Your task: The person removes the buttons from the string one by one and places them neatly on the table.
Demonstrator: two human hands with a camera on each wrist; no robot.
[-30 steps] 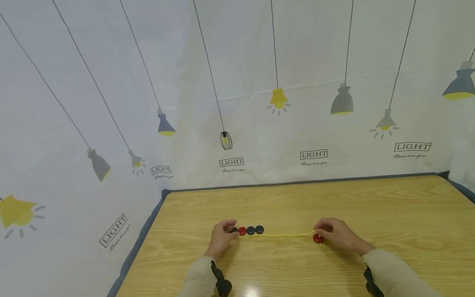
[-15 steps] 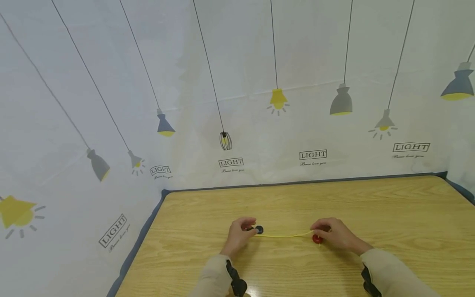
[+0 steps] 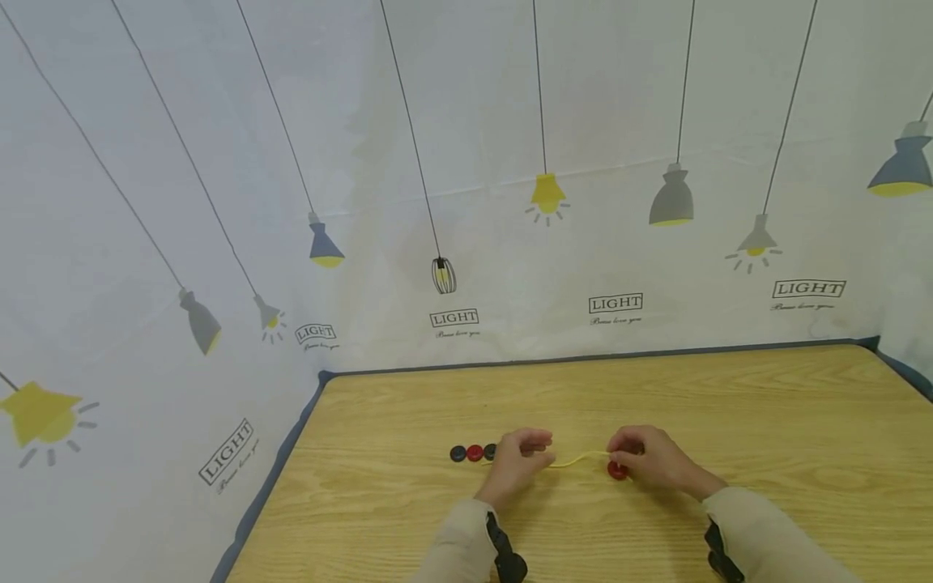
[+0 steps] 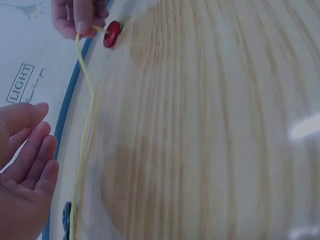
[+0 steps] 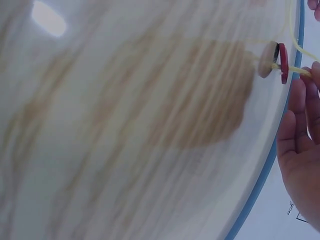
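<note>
My right hand (image 3: 652,457) pinches a yellow string (image 3: 576,461) near its right end. A red round button (image 3: 617,470) hangs on that string just below the fingertips; the right wrist view shows the string passing through the red button (image 5: 283,63). My left hand (image 3: 516,465) hovers by the string's middle, its fingers relaxed. In the left wrist view the left hand (image 4: 27,170) holds nothing and is apart from the string (image 4: 86,125). Left of it lie a dark button (image 3: 457,453), a red button (image 3: 475,453) and another dark button (image 3: 491,451), partly covered by the hand.
The wood-grain table (image 3: 350,518) has a glossy surface with reflections. Dark blue edging (image 3: 284,453) runs along its left and back sides. Behind it hangs a pale wall covering (image 3: 496,243) printed with lamps.
My left hand has moved right, past the row of buttons, towards the string's middle. The string now bends more. The right hand has shifted slightly left, still pinching the string.
</note>
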